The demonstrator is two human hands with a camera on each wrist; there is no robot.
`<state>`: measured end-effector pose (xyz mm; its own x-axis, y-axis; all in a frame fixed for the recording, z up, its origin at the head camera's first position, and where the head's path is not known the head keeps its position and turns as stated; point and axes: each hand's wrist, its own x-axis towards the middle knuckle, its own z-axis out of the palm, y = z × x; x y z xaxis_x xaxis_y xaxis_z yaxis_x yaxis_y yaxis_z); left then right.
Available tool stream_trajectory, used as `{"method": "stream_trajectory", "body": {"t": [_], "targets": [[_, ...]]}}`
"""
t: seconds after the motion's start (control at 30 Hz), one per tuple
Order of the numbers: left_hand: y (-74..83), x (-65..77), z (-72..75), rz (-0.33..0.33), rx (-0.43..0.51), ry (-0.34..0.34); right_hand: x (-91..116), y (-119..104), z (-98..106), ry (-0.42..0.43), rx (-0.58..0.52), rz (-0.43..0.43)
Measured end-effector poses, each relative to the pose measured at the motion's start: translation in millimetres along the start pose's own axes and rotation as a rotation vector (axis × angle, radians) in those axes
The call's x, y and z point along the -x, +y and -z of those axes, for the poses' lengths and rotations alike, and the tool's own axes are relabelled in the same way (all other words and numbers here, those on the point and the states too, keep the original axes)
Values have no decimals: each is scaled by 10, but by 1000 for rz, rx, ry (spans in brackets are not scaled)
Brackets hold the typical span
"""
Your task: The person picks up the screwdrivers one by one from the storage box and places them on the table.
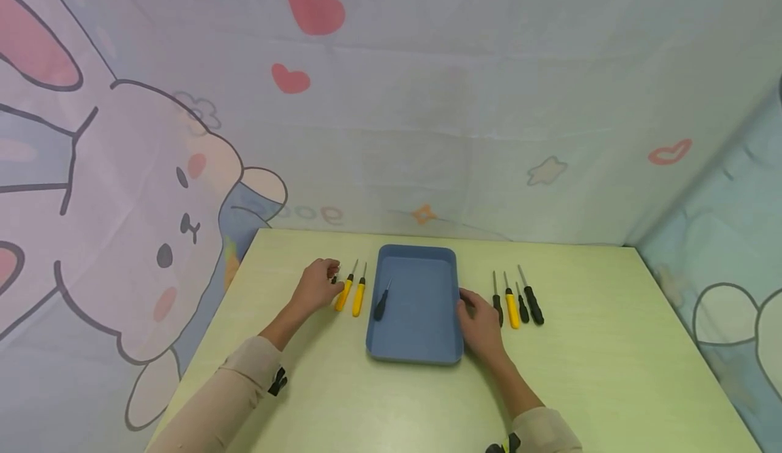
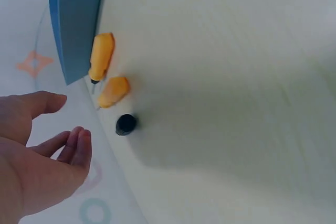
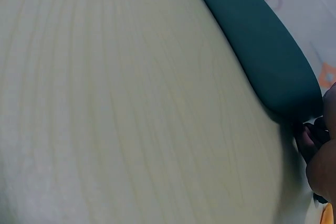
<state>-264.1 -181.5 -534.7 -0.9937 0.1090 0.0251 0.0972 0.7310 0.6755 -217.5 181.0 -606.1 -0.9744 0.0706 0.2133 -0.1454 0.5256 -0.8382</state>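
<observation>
My left hand [image 1: 318, 284] hovers at the left of the table beside a black-handled screwdriver [image 2: 126, 124], mostly covered by the hand in the head view. In the left wrist view, thumb and fingers stand apart with nothing between them. Two yellow-handled screwdrivers [image 1: 358, 298] lie just right of that hand. At the middle is a blue-grey tray [image 1: 415, 356] with a small black screwdriver [image 1: 381, 305] inside, along its left wall. My right hand [image 1: 480, 327] touches the tray's right edge, its fingers partly hidden; whether they pinch the rim is unclear.
Right of the right hand, a row of several screwdrivers lies on the table [image 1: 611, 344]: black ones [image 1: 533, 305] and one yellow-handled [image 1: 512, 310]. A printed cloth [image 1: 464, 134] hangs behind the table's far edge and along its sides.
</observation>
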Motion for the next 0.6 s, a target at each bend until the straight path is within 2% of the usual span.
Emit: {"method": "stream_trajectory", "body": {"t": [0.17,0.37,0.6], "targets": [[178,10,-21,-104,114,-28,2,-17,4,1,-1,1],[284,-4,-122,-195,199,-66,0,-15,-1,-1,-10,0],[345,-2,-240,-248,148,-111,6,-8,-1,9,1,12]]}}
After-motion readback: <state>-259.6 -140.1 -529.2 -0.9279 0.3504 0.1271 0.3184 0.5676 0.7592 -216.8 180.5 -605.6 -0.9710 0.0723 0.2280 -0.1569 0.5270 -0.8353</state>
